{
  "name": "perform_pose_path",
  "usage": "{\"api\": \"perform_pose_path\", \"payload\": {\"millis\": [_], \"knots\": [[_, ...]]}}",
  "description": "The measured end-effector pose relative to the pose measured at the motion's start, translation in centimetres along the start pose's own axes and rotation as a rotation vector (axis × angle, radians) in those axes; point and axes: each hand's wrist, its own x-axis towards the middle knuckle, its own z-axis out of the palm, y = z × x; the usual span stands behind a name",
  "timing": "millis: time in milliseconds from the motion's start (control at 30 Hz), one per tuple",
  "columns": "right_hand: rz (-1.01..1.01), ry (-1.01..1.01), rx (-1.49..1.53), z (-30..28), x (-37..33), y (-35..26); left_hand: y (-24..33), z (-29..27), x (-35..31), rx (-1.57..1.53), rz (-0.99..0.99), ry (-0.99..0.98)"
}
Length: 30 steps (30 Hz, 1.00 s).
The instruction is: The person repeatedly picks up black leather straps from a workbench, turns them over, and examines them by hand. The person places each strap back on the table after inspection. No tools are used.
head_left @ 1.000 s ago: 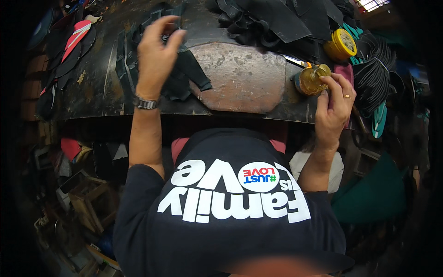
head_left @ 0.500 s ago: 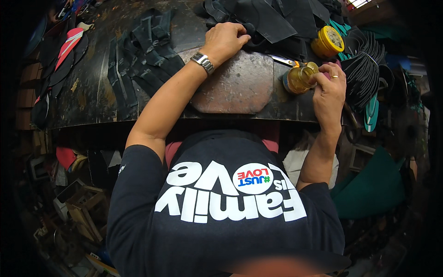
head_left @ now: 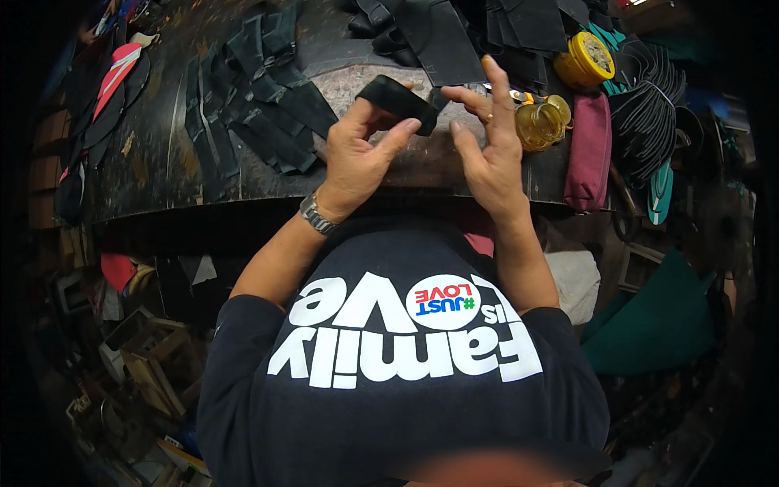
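My left hand, with a metal watch at its wrist, pinches a curved black strap between thumb and fingers, above the worn stone slab. My right hand is raised just right of the strap's end. Its fingers are spread, and the upright index fingertip looks yellowish. Whether another fingertip brushes the strap is hard to see. Beside that hand is a glass jar of amber, glue-like stuff. Behind the jar, scissors with orange on the handle are partly hidden.
Black strap pieces lie in rows at left, and black cut sheets at the back. A yellow tub, a maroon pouch and a bundle of thin black strips are at right. The table's near edge curves before me.
My left hand has come back from the far black pieces, now holding a strap. My right hand has left the jar's mouth and moved left toward the strap, uncovering the maroon pouch.
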Motion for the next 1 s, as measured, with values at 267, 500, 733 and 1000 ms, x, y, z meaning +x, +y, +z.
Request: {"api": "perform_pose_path", "payload": {"millis": [267, 500, 733, 1000], "knots": [[-0.040, -0.057, 0.093, 1.2, -0.5, 0.7, 0.0, -1.9, -0.6, -0.245, -0.254, -0.038], [0.212, -0.149, 0.271, 0.1, -1.5, -1.0, -0.2, -1.2, -0.9, -0.324, -0.238, -0.023], [0.259, -0.060, 0.477, 1.3, -1.4, -1.4, -0.1, -1.2, -1.2, -0.268, -0.228, -0.082], [0.335, 0.029, 0.672, 1.4, -1.3, -0.8, -0.1, -1.3, -1.2, -0.233, -0.245, -0.121]]}}
